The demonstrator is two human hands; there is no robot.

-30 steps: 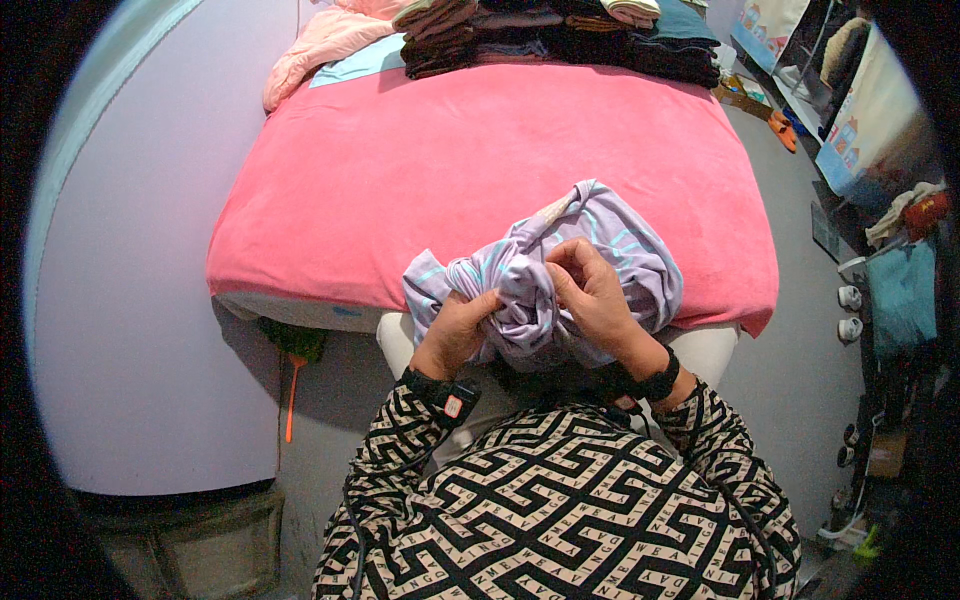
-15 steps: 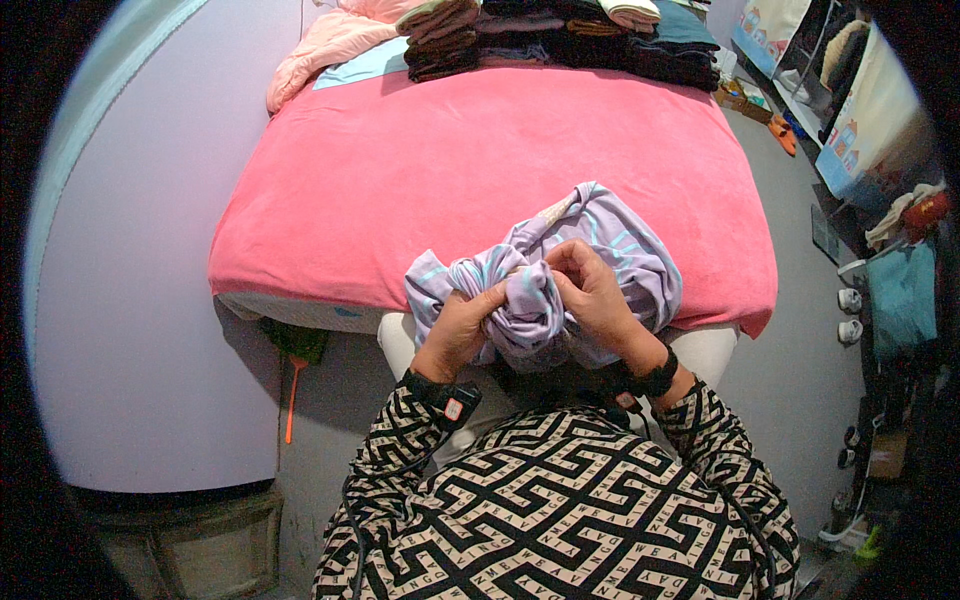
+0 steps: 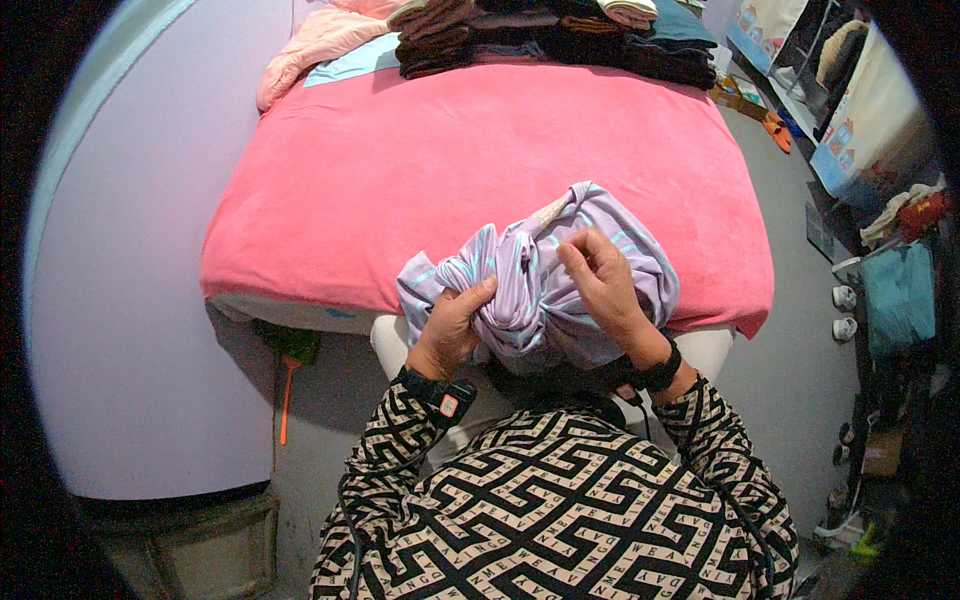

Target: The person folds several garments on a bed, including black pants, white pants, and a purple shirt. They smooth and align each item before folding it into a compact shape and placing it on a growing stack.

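Note:
A lavender cloth with light-blue stripes [image 3: 610,240] lies bunched over my lap and the near edge of the bed. Its middle is gathered into a thick, twisted, knot-like roll, with one loose end sticking out to the left. My left hand [image 3: 452,322] is closed on the left side of this roll, its thumb on top and the other fingers hidden under the folds. Above the right part of the cloth is my right hand [image 3: 607,290], its fingers loosely curved and the thumb a little apart, with no fabric showing between them.
Before me is a bed with a pink cover [image 3: 480,140]. Stacks of folded clothes [image 3: 560,45] stand at its far end, beside a peach quilt [image 3: 320,50]. An orange-handled brush [image 3: 288,385] is at the lower left; shoes [image 3: 844,315] line the floor at right.
My right thumb and fingers have come off the roll and lifted slightly. The roll has loosened into longer folds, while my left hand keeps its grip. The whole view has shifted a little.

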